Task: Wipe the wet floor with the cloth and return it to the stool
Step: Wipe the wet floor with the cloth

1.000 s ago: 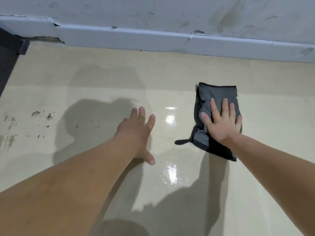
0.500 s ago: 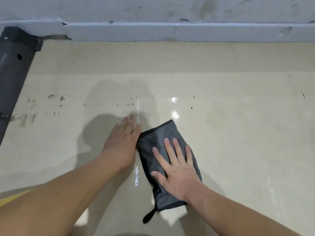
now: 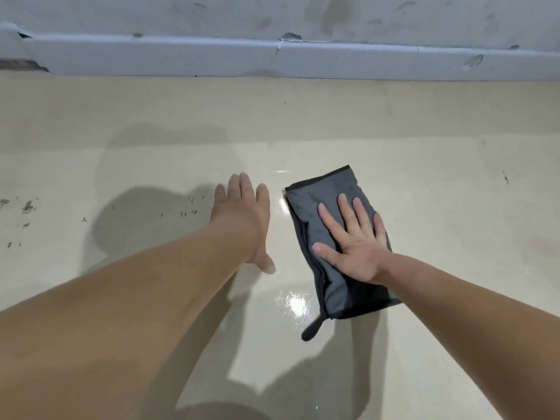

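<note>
Grey and folded, the cloth (image 3: 330, 237) lies flat on the glossy beige floor (image 3: 424, 177), pinned under the right hand (image 3: 354, 241), whose fingers are spread wide and pressed on top of it. The left hand (image 3: 242, 216) rests open on the wet tile just beside the cloth, not touching it. A scuffed white baseboard (image 3: 303, 59) runs along the far wall.

- Cloth (image 3: 321, 225): dark grey, black-edged, folded into an oblong, lying flat on the floor, long axis tilted, a small black loop tab trailing from its near corner
- Floor (image 3: 424, 183): pale beige, glossy, wet glare patches just left of the cloth
</note>
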{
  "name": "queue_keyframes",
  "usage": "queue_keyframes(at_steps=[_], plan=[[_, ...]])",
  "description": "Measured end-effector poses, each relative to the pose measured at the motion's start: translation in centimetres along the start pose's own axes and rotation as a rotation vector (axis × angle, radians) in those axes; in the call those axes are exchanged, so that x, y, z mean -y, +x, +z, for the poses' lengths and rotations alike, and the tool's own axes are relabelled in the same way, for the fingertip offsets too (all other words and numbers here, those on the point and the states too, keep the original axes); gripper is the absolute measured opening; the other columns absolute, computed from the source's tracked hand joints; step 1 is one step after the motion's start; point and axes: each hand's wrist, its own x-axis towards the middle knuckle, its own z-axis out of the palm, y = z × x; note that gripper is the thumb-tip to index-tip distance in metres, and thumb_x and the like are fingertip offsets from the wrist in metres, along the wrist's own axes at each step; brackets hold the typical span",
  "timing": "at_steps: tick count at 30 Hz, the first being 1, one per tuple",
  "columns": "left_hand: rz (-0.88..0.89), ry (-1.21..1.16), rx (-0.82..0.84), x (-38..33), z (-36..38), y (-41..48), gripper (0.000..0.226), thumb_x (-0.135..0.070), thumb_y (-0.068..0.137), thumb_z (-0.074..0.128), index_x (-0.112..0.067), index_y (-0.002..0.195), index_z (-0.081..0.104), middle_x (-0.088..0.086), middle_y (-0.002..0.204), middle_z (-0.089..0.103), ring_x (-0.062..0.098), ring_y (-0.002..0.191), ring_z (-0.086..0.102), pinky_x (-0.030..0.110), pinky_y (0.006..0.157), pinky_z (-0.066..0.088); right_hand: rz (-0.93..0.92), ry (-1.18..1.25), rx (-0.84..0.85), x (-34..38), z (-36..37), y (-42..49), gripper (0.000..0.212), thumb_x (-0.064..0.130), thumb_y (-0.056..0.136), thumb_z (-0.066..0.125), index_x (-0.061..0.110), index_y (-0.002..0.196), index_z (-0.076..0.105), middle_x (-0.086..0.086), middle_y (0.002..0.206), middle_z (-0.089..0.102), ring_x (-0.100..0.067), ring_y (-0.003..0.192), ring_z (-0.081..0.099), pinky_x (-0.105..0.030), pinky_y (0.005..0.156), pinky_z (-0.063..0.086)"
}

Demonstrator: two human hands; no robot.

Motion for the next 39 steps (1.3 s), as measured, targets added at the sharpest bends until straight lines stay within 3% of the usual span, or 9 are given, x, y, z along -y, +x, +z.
queue_keyframes(at_steps=[3, 5, 11, 18, 27, 31, 33, 35, 39], plan=[[0.006, 0.050, 0.045, -1.1, -1.4, 1.9, 0.170, -0.085, 0.039, 0.083, -0.001, 0.159, -0.004, 0.033, 0.165, -0.004, 0.050, 0.151, 0.005, 0.051, 0.110, 0.036, 0.070, 0.050, 0.009, -1.0, -1.8, 1.7, 0.076, 0.079, 0.094, 0.023, 0.061, 0.145, -0.029, 0.014, 0.152, -0.051, -0.014, 0.141, -0.048, -0.051, 0.118, -0.025], [0.029, 0.033, 0.073, -1.5, -1.4, 2.7, 0.172, -0.082, 0.039, 0.086, 0.004, 0.158, -0.005, 0.037, 0.163, -0.007, 0.055, 0.150, 0.001, 0.045, 0.100, 0.046, 0.102, 0.049, 0.027, -1.3, -2.4, 2.4, 0.076, 0.079, 0.094, 0.022, 0.060, 0.144, -0.032, 0.013, 0.151, -0.052, -0.015, 0.140, -0.049, -0.051, 0.118, -0.024], [0.079, 0.024, 0.069, -1.1, -0.6, 3.1, 0.175, -0.076, 0.041, 0.090, 0.011, 0.153, -0.013, 0.049, 0.156, -0.011, 0.067, 0.146, -0.002, 0.057, 0.109, 0.040, 0.158, -0.054, 0.182, -0.4, -3.7, 2.7, 0.074, 0.075, 0.096, 0.014, 0.052, 0.134, -0.045, 0.004, 0.147, -0.058, -0.024, 0.137, -0.052, -0.055, 0.118, -0.024], [0.054, -0.020, 0.170, -1.7, -2.0, 3.2, 0.170, -0.058, 0.049, 0.097, 0.013, 0.149, -0.020, 0.050, 0.152, -0.023, 0.069, 0.143, -0.013, 0.068, 0.115, 0.027, 0.113, -0.032, 0.238, -0.6, -4.4, 2.7, 0.077, 0.074, 0.097, 0.015, 0.048, 0.140, -0.044, 0.001, 0.143, -0.061, -0.027, 0.133, -0.056, -0.060, 0.116, -0.024], [-0.047, 0.024, 0.162, -2.2, -2.5, 2.0, 0.168, -0.059, 0.055, 0.095, 0.003, 0.153, -0.027, 0.034, 0.159, -0.031, 0.053, 0.151, -0.020, 0.061, 0.122, 0.021, -0.224, -0.232, 0.133, -4.6, -9.6, 8.3, 0.078, 0.077, 0.096, 0.022, 0.054, 0.146, -0.034, 0.007, 0.152, -0.053, -0.022, 0.139, -0.050, -0.058, 0.117, -0.024], [-0.252, -0.050, 0.137, -3.2, -2.5, -0.1, 0.136, -0.043, 0.077, 0.082, -0.013, 0.158, -0.023, 0.020, 0.163, -0.032, 0.039, 0.155, -0.022, 0.065, 0.120, 0.021, -0.328, -0.254, 0.044, -5.2, -11.8, 12.0, 0.078, 0.079, 0.093, 0.026, 0.059, 0.150, -0.023, 0.009, 0.159, -0.042, -0.019, 0.146, -0.041, -0.056, 0.119, -0.021], [-0.284, -0.118, 0.119, -5.2, -3.4, -2.2, 0.112, -0.031, 0.090, 0.071, -0.014, 0.161, -0.014, 0.015, 0.167, -0.028, 0.035, 0.157, -0.016, 0.059, 0.117, 0.032, -0.371, -0.265, 0.039, -5.8, -11.6, 12.0, 0.078, 0.079, 0.094, 0.025, 0.056, 0.152, -0.022, 0.008, 0.161, -0.041, -0.019, 0.147, -0.040, -0.056, 0.120, -0.020], [-0.265, -0.194, 0.124, -7.8, -5.0, -4.5, 0.106, -0.032, 0.090, 0.072, -0.015, 0.162, -0.004, 0.009, 0.169, -0.022, 0.031, 0.158, -0.007, 0.051, 0.110, 0.041, -0.400, -0.303, 0.037, -6.8, -10.8, 10.7, 0.078, 0.078, 0.095, 0.021, 0.051, 0.154, -0.022, 0.005, 0.161, -0.041, -0.021, 0.147, -0.040, -0.057, 0.119, -0.020], [-0.216, -0.176, 0.201, -12.1, -10.0, -5.9, 0.083, -0.038, 0.085, 0.078, -0.019, 0.151, 0.032, 0.005, 0.160, 0.020, 0.026, 0.142, 0.033, 0.041, 0.082, 0.044, -0.528, -0.430, 0.086, -11.6, -8.3, 6.4, 0.077, 0.076, 0.095, 0.014, 0.047, 0.152, -0.029, 0.000, 0.158, -0.046, -0.025, 0.143, -0.046, -0.059, 0.117, -0.023]])
